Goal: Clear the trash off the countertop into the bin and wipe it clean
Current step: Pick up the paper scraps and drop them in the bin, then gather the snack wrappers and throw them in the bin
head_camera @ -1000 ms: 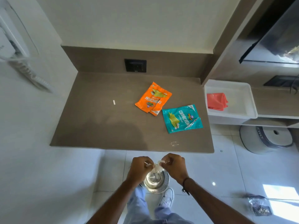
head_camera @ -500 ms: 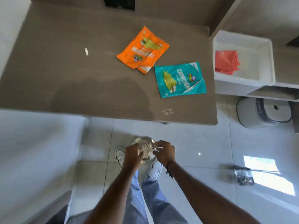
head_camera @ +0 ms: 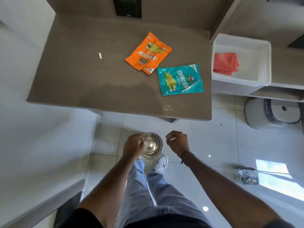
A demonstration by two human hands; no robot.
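Orange wrapper (head_camera: 148, 53), teal wrapper (head_camera: 180, 79), brown countertop (head_camera: 82, 76)

"CRUNCHEM" on teal packet (head_camera: 180, 79)

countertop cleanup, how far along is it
Early. In hand: both hands are over the steel bin on the floor, the right hand pinching a small white scrap, the left hand at the rim. Left: the orange wrapper, teal wrapper and a white bit lie on the countertop; the red cloth sits unused in its tray.
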